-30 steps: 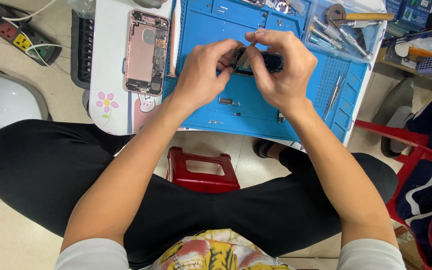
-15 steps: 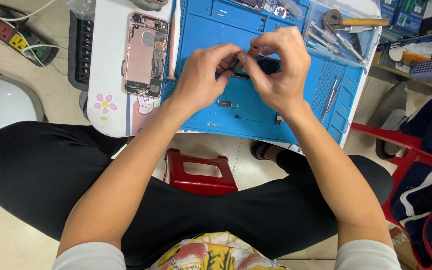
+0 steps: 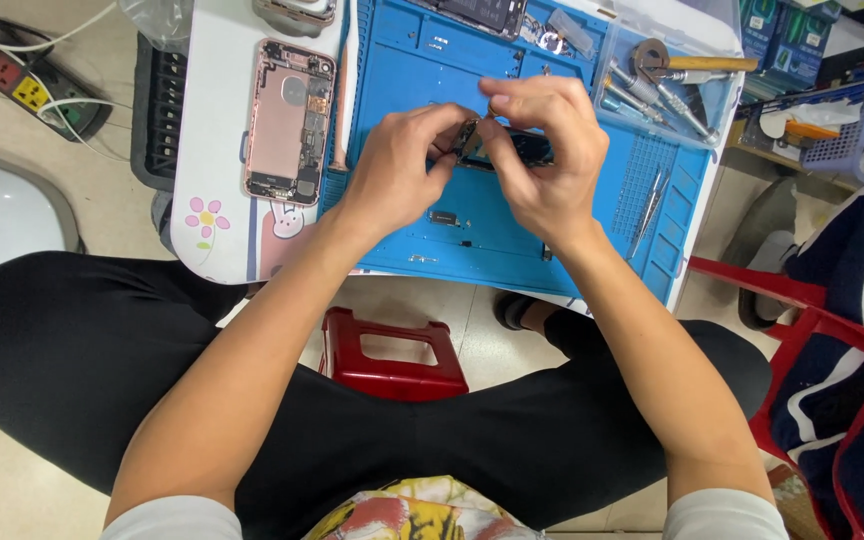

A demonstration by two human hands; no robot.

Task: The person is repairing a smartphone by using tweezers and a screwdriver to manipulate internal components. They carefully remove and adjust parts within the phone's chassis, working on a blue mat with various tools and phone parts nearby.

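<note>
Both my hands meet over a blue repair mat [image 3: 402,90] on a small white table [image 3: 214,120]. My left hand [image 3: 397,170] and my right hand [image 3: 542,160] pinch a small dark phone circuit board [image 3: 522,150] between their fingertips, held just above the mat. Most of the board is hidden by my fingers. An opened pink phone housing [image 3: 287,120] lies face up on the table, left of the mat. A small loose part [image 3: 444,217] rests on the mat below my left hand.
Screwdrivers and a hammer-like tool [image 3: 672,75] lie in the mat's right tray, tweezers [image 3: 647,200] beside them. A power strip [image 3: 37,85] sits on the floor at left. A red stool [image 3: 392,355] stands between my legs, a red chair [image 3: 822,340] at right.
My hands have stayed together on the board, with the fingers shifting slightly around it. The view has drifted a little; the table's things have not moved.
</note>
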